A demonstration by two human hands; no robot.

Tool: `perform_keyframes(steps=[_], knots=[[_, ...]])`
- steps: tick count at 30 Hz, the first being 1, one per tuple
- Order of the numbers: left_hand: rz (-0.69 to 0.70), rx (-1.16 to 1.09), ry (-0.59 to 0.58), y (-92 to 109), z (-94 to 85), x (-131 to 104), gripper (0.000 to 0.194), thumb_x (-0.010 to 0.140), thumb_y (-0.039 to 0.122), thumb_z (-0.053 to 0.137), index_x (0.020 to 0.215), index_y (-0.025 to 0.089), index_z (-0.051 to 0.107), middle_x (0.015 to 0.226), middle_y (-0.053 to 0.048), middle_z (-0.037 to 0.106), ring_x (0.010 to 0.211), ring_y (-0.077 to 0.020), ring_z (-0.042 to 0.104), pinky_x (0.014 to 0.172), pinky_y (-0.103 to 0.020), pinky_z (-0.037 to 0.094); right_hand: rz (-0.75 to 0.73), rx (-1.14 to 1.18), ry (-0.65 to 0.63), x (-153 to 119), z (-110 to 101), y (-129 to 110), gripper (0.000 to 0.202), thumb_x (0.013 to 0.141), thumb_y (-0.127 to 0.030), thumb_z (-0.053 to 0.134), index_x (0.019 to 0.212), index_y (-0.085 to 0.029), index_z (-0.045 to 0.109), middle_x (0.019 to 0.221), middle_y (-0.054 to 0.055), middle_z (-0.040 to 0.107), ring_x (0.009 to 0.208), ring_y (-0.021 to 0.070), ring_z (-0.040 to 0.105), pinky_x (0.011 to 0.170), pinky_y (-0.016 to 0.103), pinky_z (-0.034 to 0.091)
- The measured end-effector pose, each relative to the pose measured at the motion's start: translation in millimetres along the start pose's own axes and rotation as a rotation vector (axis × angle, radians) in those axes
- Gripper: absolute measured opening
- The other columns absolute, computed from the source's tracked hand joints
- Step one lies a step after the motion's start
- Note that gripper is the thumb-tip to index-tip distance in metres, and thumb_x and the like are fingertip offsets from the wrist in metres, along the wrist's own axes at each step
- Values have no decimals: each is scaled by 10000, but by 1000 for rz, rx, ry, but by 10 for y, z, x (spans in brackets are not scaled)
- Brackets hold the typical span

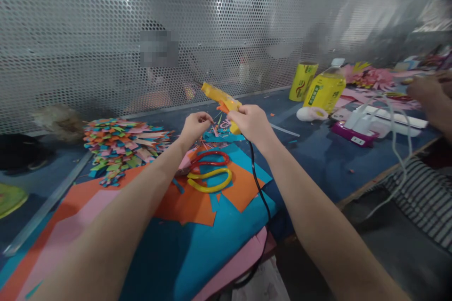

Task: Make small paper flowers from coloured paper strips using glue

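My right hand is wrapped round the handle of a yellow hot glue gun with an orange trigger. Its nozzle points up and left, and a black cord runs down from the handle. To the left, my left hand is closed in a pinch above small paper scraps; what its fingertips hold, if anything, is too small to make out. Below the hands lie scissors with one red and one yellow handle loop, on orange paper pieces and blue sheets.
A fringed multicoloured paper piece lies left, near a metal ruler. To the right stand a yellow can, a yellow drink bottle and a purple-based device. Perforated metal walls the back. Another person's hands are far right.
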State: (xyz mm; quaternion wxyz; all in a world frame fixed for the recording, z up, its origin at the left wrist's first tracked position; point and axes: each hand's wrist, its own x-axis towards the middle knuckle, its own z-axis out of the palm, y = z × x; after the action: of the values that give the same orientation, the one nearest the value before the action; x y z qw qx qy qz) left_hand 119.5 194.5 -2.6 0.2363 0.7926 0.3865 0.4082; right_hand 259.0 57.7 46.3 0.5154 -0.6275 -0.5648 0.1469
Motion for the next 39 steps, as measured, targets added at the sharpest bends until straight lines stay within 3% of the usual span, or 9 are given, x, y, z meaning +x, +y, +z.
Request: perform_keyframes(steps=[14,20,24,32,39], knots=[[66,171,-28,39,9,-32,102,548,198,510,573,176,606,722,-16,541,704,-162,471,666,-266,375,-27,16,6,-1,-6,2,299,660,-289,505,425,-177,359,438,-47,300,436,60,284,415,222,209],[72,183,-99,57,33,-31,60,528,198,571,561,171,614,639,-4,510,640,-150,473,587,-250,380,-26,-1,-8,-8,-8,-9,289,660,-277,503,434,-179,351,439,-44,294,443,63,284,412,223,198],[62,193,-73,56,48,-33,125,485,227,628,585,165,586,623,8,487,595,-130,439,551,-240,357,-28,3,-8,-10,-6,-11,294,657,-273,505,435,-180,337,436,-45,282,442,62,280,407,221,192],[101,157,-116,106,16,-64,108,577,242,552,655,172,581,644,1,567,603,-120,466,567,-219,355,-27,6,-13,-18,-8,-17,282,658,-270,506,444,-177,347,443,-45,290,440,58,286,410,221,188],[98,146,-94,164,-3,-113,62,599,219,493,582,177,535,508,45,458,492,-92,385,499,-221,291,-22,7,-12,-27,-7,-23,279,658,-263,498,436,-176,353,442,-44,300,433,57,289,409,223,192]])
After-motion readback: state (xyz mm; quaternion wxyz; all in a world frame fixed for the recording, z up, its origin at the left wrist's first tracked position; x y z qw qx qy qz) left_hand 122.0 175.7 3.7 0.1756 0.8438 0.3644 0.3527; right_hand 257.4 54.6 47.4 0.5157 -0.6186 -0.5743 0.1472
